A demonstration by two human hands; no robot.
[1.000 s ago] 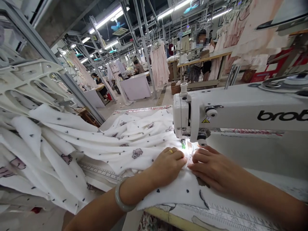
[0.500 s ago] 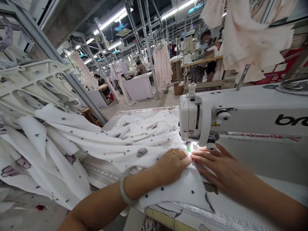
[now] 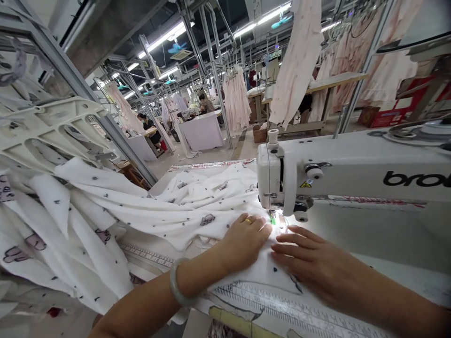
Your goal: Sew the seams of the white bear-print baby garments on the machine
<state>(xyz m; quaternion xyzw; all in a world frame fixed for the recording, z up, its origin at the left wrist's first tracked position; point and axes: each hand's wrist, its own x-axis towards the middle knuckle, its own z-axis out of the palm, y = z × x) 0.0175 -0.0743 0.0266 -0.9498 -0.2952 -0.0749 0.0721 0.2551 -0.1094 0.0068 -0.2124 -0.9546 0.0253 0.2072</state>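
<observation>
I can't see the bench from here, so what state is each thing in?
Left hand: palm down on the cloth
Right hand: palm down, fingers outstretched
White cloth: rumpled, spread left of the needle area
Sewing machine: work light on; whether it's stitching, can't tell
Bracelet: worn on the left wrist
Ceiling lights: on
Pink clothes: hanging

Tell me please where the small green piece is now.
In the head view, the green piece sits right of centre, under the sewing machine's head, just beyond the left hand.
</observation>
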